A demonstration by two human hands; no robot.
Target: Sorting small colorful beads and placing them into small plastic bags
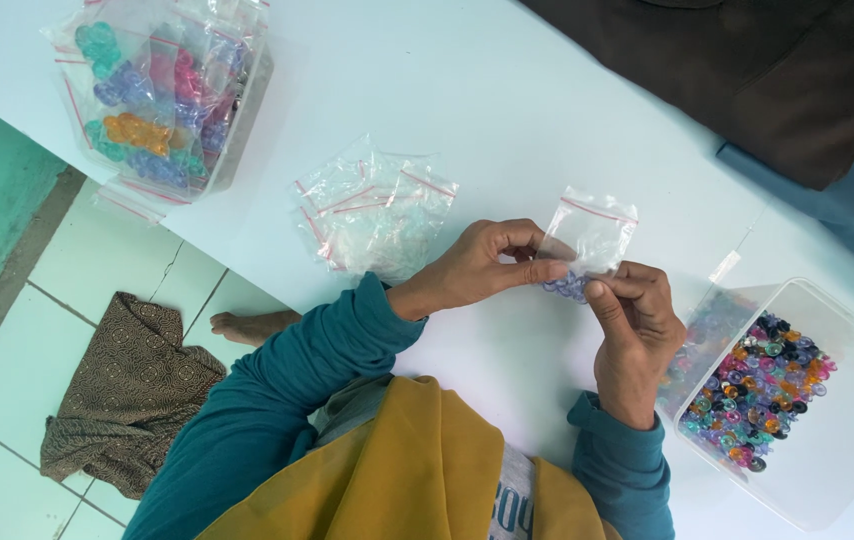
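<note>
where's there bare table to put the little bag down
The widest bare patch of the white table lies beyond the hands, between the pile of empty bags and the dark cloth. A smaller strip lies between the right hand and the body. It is crowded by the bead tub and the basket of filled bags.

Single head view, looking steeply down, close over white table (507,110).

Both hands meet over the white table (507,110): the left hand (482,268) and right hand (637,330) pinch a small clear bag (592,235) holding bluish beads (565,287). A clear tub (847,440) of mixed beads sits at the right edge, empty bags (377,210) lie nearby.
</note>
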